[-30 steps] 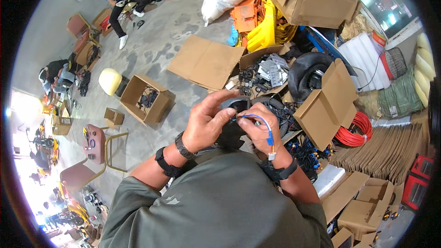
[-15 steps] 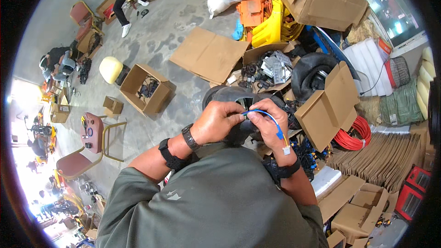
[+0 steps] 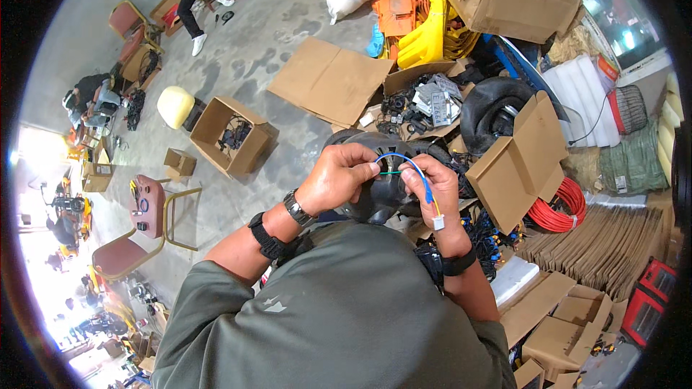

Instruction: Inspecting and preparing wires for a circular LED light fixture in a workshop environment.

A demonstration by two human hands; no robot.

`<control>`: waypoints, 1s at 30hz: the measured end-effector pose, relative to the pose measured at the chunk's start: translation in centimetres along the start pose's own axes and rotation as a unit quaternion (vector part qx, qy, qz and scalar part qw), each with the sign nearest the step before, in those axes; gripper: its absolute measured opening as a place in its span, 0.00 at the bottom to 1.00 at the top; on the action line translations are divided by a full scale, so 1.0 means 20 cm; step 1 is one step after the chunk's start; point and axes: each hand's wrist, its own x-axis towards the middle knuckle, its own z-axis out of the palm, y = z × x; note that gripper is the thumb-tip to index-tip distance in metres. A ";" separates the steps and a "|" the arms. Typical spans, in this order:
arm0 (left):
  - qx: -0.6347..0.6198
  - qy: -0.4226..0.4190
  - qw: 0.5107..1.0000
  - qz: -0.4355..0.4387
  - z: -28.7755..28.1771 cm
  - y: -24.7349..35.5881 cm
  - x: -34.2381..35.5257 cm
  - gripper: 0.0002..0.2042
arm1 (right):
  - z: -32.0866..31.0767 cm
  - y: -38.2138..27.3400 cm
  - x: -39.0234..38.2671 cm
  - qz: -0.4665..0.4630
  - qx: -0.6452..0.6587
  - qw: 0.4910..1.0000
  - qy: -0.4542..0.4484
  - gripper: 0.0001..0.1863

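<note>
A thin wire lead (image 3: 398, 155), mostly blue with a yellow stretch, arches between my hands and hangs past my right hand to a small white plug (image 3: 438, 222). My left hand (image 3: 340, 179) pinches one end between thumb and forefinger. Closed on the lead is my right hand (image 3: 436, 186), a short way to the right. A green wire (image 3: 391, 172) runs straight across the gap from fingertips to fingertips. Just beyond and beneath my hands sits a black rounded object (image 3: 382, 198), partly covered by them.
An open carton (image 3: 229, 137) and a flattened cardboard sheet (image 3: 328, 86) lie ahead on the floor. To the right are a black tyre (image 3: 497, 115), an open box (image 3: 522, 162), a red cable coil (image 3: 559, 205) and stacked cardboard (image 3: 591, 252). A chair (image 3: 148, 205) stands left; people sit farther off.
My hands have drawn slightly apart, and the green wire now shows stretched between them. The white plug has shifted a little left and up.
</note>
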 end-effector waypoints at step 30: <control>0.145 0.108 0.978 0.107 0.00 -0.05 0.01 0.07 | -0.10 0.00 -0.06 0.043 0.018 0.994 0.095 0.07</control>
